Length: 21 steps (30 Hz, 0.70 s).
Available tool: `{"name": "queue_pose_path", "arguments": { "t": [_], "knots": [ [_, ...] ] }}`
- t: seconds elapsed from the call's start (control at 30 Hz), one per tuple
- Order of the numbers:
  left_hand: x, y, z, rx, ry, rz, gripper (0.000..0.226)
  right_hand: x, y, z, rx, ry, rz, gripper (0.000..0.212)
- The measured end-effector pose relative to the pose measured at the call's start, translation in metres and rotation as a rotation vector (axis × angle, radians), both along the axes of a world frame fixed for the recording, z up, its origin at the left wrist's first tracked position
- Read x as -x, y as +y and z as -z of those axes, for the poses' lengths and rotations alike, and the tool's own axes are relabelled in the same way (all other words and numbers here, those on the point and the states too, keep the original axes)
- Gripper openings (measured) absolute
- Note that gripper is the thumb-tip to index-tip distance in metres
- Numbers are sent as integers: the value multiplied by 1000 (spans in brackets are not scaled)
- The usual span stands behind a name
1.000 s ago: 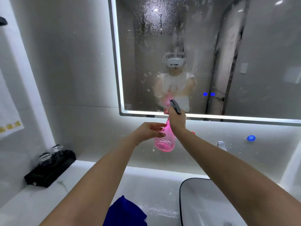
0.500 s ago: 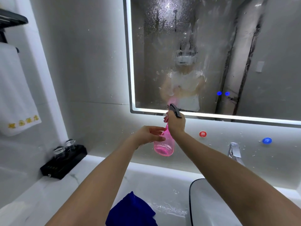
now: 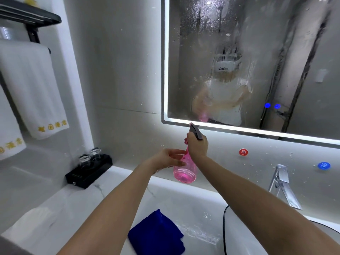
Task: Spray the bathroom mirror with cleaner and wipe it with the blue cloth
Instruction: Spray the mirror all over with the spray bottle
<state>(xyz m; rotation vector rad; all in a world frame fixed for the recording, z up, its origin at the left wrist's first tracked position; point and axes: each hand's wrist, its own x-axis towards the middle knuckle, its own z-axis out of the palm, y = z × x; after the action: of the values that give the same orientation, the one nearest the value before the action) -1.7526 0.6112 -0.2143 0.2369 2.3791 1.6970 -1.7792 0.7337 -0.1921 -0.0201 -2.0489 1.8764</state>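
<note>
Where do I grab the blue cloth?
Probably best to pinch the raised, bunched top edge of the blue cloth from above. It lies crumpled flat on the white counter, so no side gives room underneath. The left hand and right hand hold the pink bottle, so free one first.

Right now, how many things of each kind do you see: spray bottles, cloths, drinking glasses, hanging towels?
pink spray bottle: 1
blue cloth: 1
drinking glasses: 2
white hanging towels: 2
Total: 6
</note>
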Motion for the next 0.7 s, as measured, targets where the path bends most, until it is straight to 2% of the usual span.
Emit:
{"name": "queue_pose_path", "arguments": {
  "t": [0.43, 0.7],
  "knots": [
    [-13, 14, 2, 5, -4, 13, 52, -13, 14, 7, 36, 4, 34, 26],
    [-15, 59, 2, 52, 6, 103, 52, -26, 61, 12, 82, 9, 98, 27]
  ]
}}
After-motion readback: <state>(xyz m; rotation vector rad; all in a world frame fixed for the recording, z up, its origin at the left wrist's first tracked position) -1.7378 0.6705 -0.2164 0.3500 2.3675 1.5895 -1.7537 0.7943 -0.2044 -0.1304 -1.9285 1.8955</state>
